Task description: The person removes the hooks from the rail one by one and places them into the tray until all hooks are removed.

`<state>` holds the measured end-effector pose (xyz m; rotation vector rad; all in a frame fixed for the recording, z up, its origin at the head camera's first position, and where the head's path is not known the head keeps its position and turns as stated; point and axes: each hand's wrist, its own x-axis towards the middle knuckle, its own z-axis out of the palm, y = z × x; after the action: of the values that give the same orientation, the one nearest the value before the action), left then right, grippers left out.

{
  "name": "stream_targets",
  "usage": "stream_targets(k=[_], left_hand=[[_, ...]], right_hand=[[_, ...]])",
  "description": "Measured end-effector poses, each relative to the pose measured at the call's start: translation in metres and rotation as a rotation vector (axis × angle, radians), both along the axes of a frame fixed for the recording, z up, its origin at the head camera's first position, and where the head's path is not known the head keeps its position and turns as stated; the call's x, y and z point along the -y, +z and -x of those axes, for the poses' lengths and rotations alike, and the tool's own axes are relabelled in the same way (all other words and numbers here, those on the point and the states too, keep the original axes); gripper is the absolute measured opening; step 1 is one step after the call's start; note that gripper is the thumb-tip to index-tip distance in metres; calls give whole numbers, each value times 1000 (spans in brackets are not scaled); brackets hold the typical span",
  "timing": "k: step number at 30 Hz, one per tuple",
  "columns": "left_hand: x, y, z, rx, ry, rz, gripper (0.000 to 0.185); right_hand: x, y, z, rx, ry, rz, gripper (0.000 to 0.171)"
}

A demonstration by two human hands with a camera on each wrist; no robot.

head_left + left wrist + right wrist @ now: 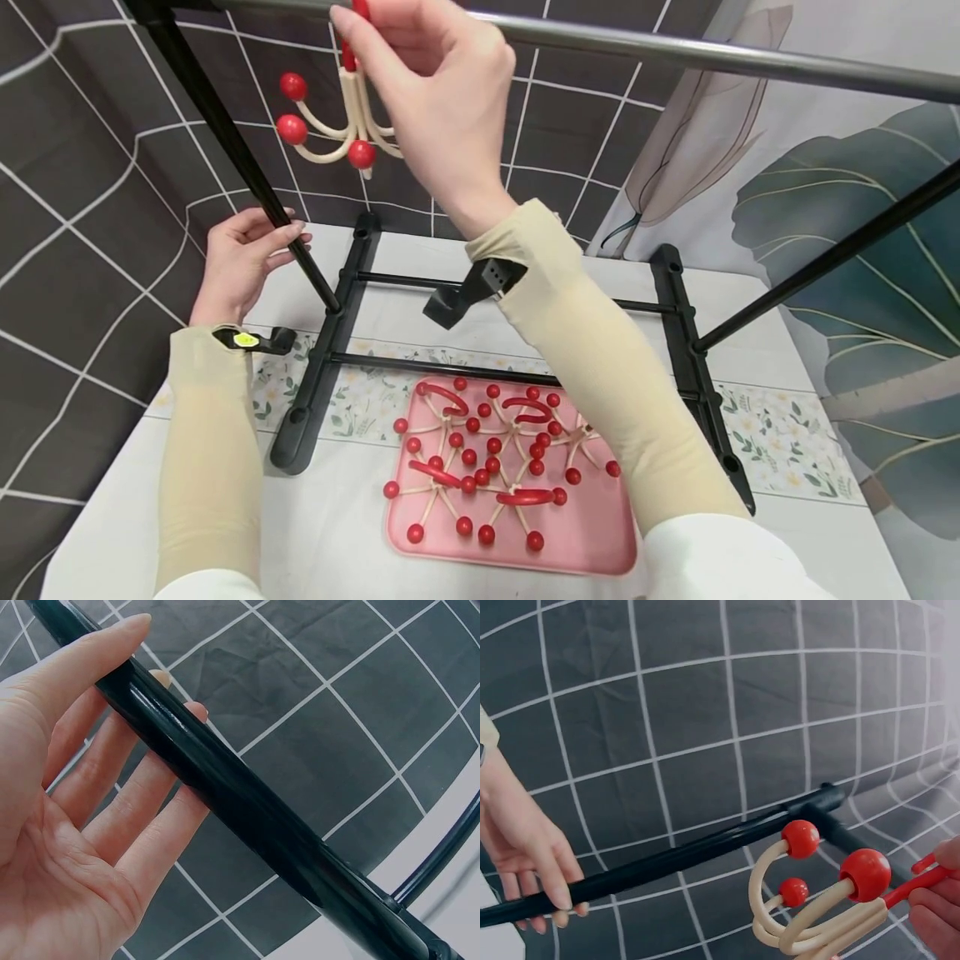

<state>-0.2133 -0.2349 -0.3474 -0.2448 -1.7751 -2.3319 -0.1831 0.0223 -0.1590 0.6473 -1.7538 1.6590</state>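
At the top of the head view my right hand pinches the red hook of a cream hook hanger with curved arms and red ball tips. The hook is right at the steel rail of a clothes rack, and my fingers partly hide it. Below my hand the arms hang down, as the balls in the right wrist view also show. My left hand holds the rack's slanted black post, thumb in front and fingers behind.
A pink tray on the white table carries several similar hangers with red hooks. The rack's black feet and crossbars stand behind it. A dark gridded cloth covers the back and left; a leaf-patterned curtain hangs right.
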Motion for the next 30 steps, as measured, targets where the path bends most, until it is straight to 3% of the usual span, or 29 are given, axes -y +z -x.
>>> stream_targets(k=[6, 15, 22, 30], left_hand=[[1, 0, 1, 7, 5, -4, 24], [1, -1, -1, 14, -1, -13, 24], [1, 1, -1, 7, -7, -24, 30], [3, 1, -2, 12, 0, -13, 23]], right_hand=[[-17, 0, -7, -60, 1, 12, 9], [-36, -5, -31, -60, 49, 15, 5], [-55, -20, -30, -82, 14, -43, 9], [-79, -38, -27, -190, 25, -149, 12]])
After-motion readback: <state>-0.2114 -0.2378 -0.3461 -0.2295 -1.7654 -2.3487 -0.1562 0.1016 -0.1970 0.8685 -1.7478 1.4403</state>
